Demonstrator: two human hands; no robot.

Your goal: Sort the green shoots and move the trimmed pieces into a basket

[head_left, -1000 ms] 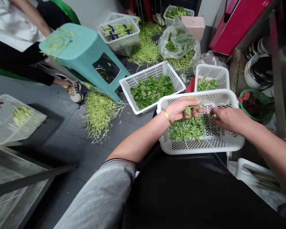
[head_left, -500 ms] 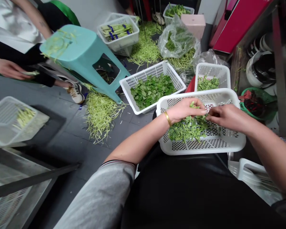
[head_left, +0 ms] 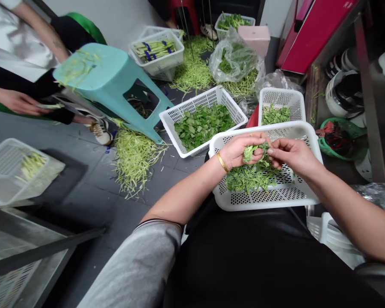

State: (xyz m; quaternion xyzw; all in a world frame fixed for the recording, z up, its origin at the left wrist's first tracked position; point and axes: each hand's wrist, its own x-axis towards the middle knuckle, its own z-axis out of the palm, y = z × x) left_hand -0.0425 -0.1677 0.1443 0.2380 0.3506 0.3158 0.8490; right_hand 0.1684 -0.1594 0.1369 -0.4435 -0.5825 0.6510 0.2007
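Over a white perforated plastic basket (head_left: 266,207) on my lap, both hands are close together. My left hand (head_left: 235,150), with a gold band at its wrist, is curled around a small bunch of curly green sprigs (head_left: 249,154). At the right end of that bunch, the thumb and fingers of my right hand (head_left: 293,155) pinch a dark green tip. Loose leafy greens (head_left: 247,180) cover the left part of the basket floor below. The exact kind of leaf is hard to make out.
A basket of broad green leaves (head_left: 202,124) stands ahead on the floor, beside a smaller basket (head_left: 281,96) of greens. A turquoise stool (head_left: 105,77) is at the left, near a seated co-worker's hand (head_left: 19,102) holding a stalk. Stem piles (head_left: 134,158) lie on the floor.
My left hand has turned to show its palm side, exposing the sprigs. My right hand has shifted slightly left and up, its fingers at the bunch. The co-worker's hand has moved slightly right.
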